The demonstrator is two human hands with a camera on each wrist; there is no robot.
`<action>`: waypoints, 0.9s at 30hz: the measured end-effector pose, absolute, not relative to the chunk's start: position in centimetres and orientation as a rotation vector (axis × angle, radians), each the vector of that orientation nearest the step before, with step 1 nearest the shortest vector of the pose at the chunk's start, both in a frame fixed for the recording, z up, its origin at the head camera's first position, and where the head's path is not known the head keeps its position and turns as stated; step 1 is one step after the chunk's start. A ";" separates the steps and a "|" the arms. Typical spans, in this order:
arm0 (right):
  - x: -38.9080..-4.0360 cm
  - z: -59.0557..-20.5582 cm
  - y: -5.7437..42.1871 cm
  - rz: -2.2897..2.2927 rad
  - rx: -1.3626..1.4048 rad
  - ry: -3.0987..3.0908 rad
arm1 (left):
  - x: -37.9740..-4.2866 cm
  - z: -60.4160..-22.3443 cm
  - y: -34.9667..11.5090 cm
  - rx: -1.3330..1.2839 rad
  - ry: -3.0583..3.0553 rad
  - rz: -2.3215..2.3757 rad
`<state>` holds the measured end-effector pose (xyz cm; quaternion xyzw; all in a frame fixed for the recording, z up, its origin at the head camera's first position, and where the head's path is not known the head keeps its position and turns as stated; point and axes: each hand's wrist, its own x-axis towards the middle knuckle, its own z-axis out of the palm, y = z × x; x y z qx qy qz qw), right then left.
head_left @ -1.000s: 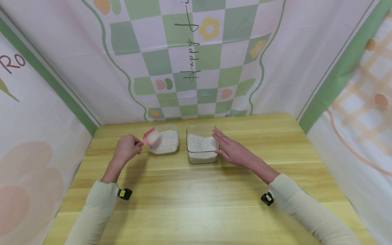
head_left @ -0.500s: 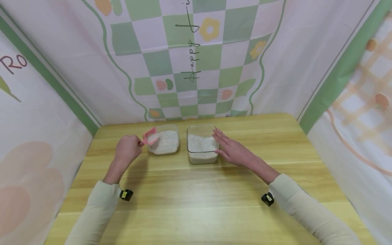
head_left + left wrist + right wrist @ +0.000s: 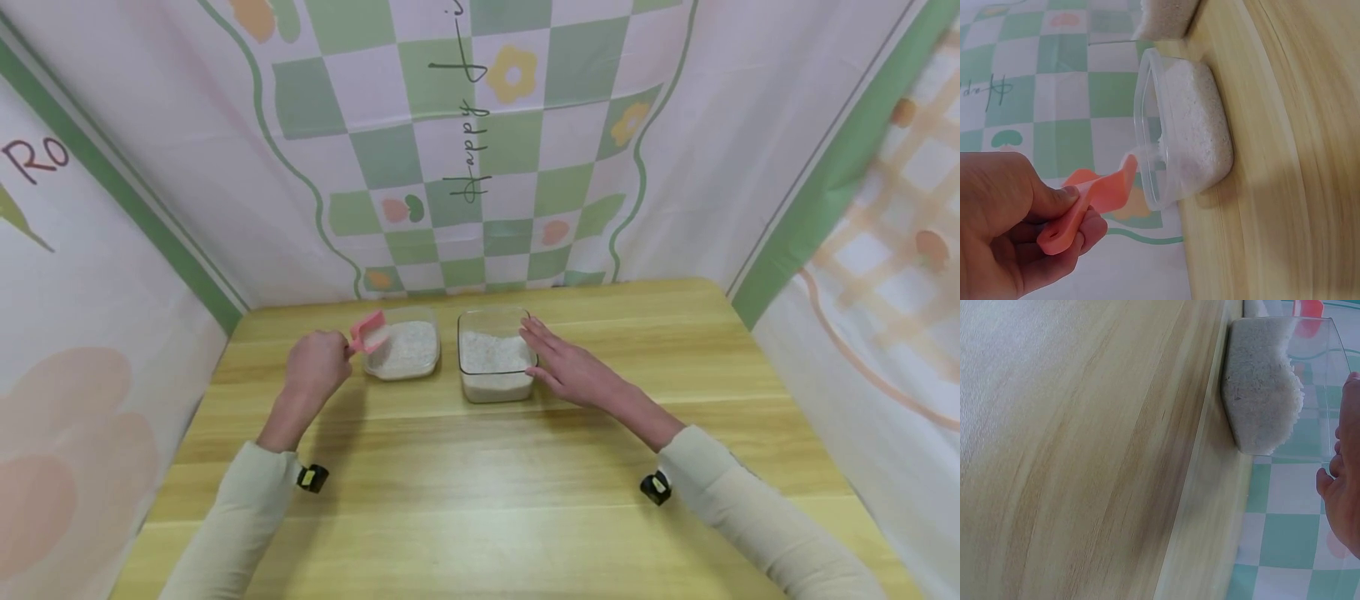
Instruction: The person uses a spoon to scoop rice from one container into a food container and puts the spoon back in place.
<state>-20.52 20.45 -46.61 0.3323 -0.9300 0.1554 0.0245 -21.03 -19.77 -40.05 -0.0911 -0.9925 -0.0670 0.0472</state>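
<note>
My left hand grips the handle of a pink scoop, thumb on top and fingers curled beneath. The scoop is tilted over the near-left rim of a clear plastic container, and white rice slides off its lip in the left wrist view. More rice fills much of that container. To its right stands a glass container, also holding rice, heaped unevenly. My right hand rests at the right side of the glass container, its fingers straight along the rim.
Both containers stand near the back edge of a wooden table, with a narrow gap between them. Behind hangs a checked green and white cloth; printed cloths also flank the table. Black wrist cameras sit below each sleeve.
My left hand has turned and shifted slightly right, tipping the scoop further, and less rice shows in it. The right hand and both containers stay put.
</note>
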 end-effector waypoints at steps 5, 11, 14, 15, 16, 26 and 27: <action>-20.5 -46.6 20.4 0.487 1.029 -2.877 | -21.0 -40.4 -19.6 -0.303 -2.995 -0.131; -20.5 -46.6 20.4 0.481 1.028 -2.876 | -20.9 -40.5 -19.4 -0.319 -2.971 -0.101; -20.5 -46.6 20.4 0.484 1.026 -2.879 | -20.9 -40.6 -19.2 -0.331 -2.971 -0.088; -20.5 -46.6 20.4 0.484 1.025 -2.882 | -20.8 -40.6 -19.2 -0.336 -2.970 -0.077; -20.5 -46.6 20.4 0.485 1.025 -2.883 | -20.8 -40.6 -19.1 -0.340 -2.971 -0.071; -20.5 -46.6 20.4 0.479 1.027 -2.871 | -20.8 -40.9 -18.9 -0.391 -2.929 0.021; -20.5 -46.6 20.4 0.479 1.028 -2.869 | -20.7 -41.0 -18.9 -0.391 -2.919 0.039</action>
